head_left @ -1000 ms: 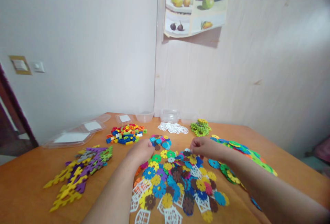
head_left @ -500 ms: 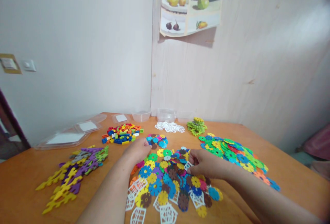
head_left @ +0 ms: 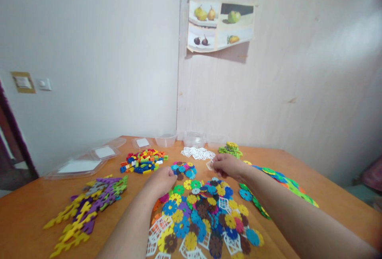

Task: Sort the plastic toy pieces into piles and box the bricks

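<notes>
My right hand (head_left: 225, 165) pinches a small white lattice piece (head_left: 209, 166) just in front of the pile of white lattice pieces (head_left: 197, 153). My left hand (head_left: 162, 181) has its fingers curled in beside a small heap of flower-shaped discs (head_left: 187, 169); what it holds, if anything, is hidden. Between and below my hands spreads a mixed heap of coloured flower-shaped discs (head_left: 203, 210). More white lattice pieces lie among them, such as a window-like piece (head_left: 223, 203) near the heap's right side.
At left lie toothed yellow and purple strips (head_left: 86, 211) and a pile of building bricks (head_left: 142, 160). Green discs (head_left: 294, 189) are partly behind my right arm. Clear tubs (head_left: 194, 138), flat lids (head_left: 80, 166) and green-yellow pieces (head_left: 229, 150) stand along the back.
My right hand has moved away from the mixed heap, up toward the white pile, with a white lattice piece in its fingers. My left hand stays nearly in place; the view has tilted slightly upward.
</notes>
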Available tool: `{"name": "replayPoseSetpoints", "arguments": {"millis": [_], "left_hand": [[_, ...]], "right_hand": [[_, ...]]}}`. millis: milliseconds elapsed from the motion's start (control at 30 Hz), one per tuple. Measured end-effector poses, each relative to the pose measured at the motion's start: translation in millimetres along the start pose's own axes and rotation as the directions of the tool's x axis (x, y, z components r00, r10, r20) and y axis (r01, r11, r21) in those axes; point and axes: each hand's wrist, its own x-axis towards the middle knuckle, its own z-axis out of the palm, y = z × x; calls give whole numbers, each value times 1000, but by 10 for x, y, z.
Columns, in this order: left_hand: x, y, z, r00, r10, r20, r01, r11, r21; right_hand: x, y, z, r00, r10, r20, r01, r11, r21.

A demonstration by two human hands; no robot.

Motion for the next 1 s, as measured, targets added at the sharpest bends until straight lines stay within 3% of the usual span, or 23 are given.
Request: {"name": "replayPoseSetpoints", "arguments": {"millis": [100, 200, 367, 433, 567, 700, 800, 1000], "left_hand": [[3, -9, 7, 1000, 1, -20, -1, 1000, -7], [0, -9, 16, 1000, -1, -23, 1, 1000, -17], [2, -1, 19, 1000, 1, -8, -2, 1000, -11], [12, -9, 22, 1000, 12, -1, -12, 1000, -17], [38, -35, 32, 1000, 12, 3, -12, 999, -46], [45, -43, 34, 1000, 4, 11, -3, 999, -42], [47, -48, 32, 1000, 11, 11, -11, 1000, -22], [64, -71, 50, 1000, 30, -4, -30, 999, -27]], "right_hand": [[226, -101, 15, 993, -12, -120, 22, 997, 80], [243, -81, 7, 985, -7, -173, 20, 997, 77], [-53, 134, -67, 995, 0, -95, -4, 999, -42], [-197, 215, -114, 1000, -5, -29, 0, 986, -164], [-476, 298, -193, 993, -6, 120, 63, 877, -475], [-706, 298, -180, 988, -4, 151, 103, 755, -647], [-796, 310, -109, 993, -15, 115, 90, 719, -689], [-788, 380, 24, 992, -42, 115, 109, 740, -664]]}}
